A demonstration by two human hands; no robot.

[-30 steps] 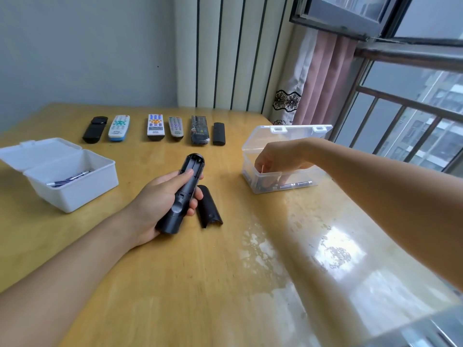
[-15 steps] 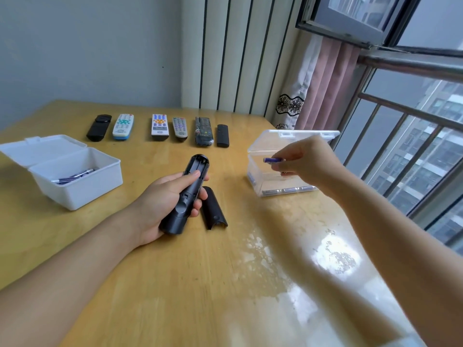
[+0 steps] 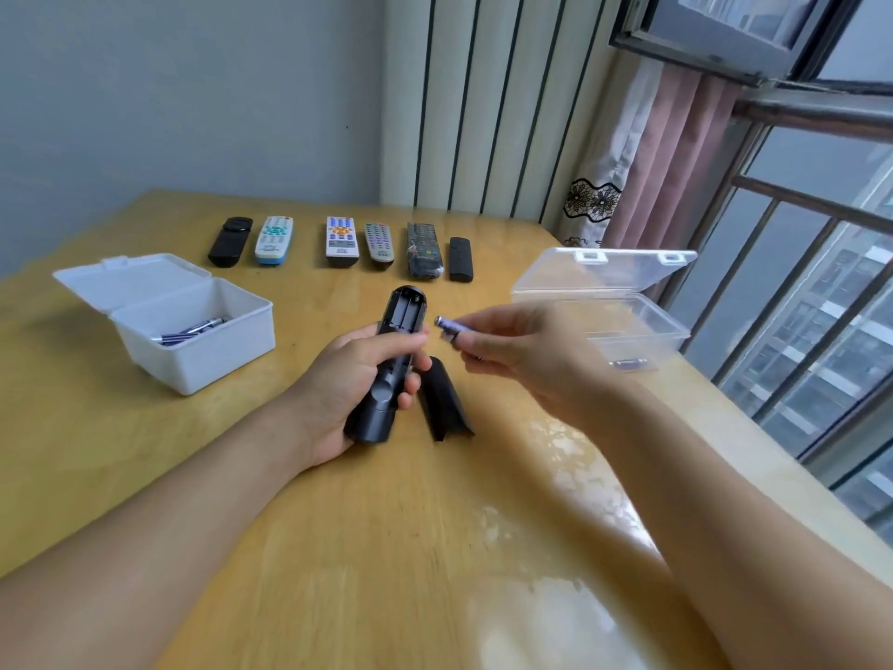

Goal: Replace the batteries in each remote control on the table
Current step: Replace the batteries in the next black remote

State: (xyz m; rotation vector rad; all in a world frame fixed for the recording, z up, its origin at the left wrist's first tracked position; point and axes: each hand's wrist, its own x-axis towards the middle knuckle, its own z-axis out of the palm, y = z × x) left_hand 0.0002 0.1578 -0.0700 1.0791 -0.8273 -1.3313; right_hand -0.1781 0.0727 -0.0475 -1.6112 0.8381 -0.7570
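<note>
Nearest, two bare forearms reaching in over the glossy wooden worktop (image 3: 386, 548). Left hand (image 3: 352, 379) wrapped around a black remote (image 3: 389, 374), fingers closed on its body, back side up, battery bay open and empty at the far end. Just right of it, the black cover (image 3: 442, 398) lying on the worktop. Right hand (image 3: 522, 350) pinching a purple battery (image 3: 449, 327) between fingers and thumb, metal tip pointing at the open bay, close but not touching. Further left, an open white box (image 3: 193, 350) with several batteries inside. Further right, an open clear box (image 3: 628, 326), a few batteries in its bottom. Farthest, six remotes (image 3: 342, 239) in a row near the wall.
</note>
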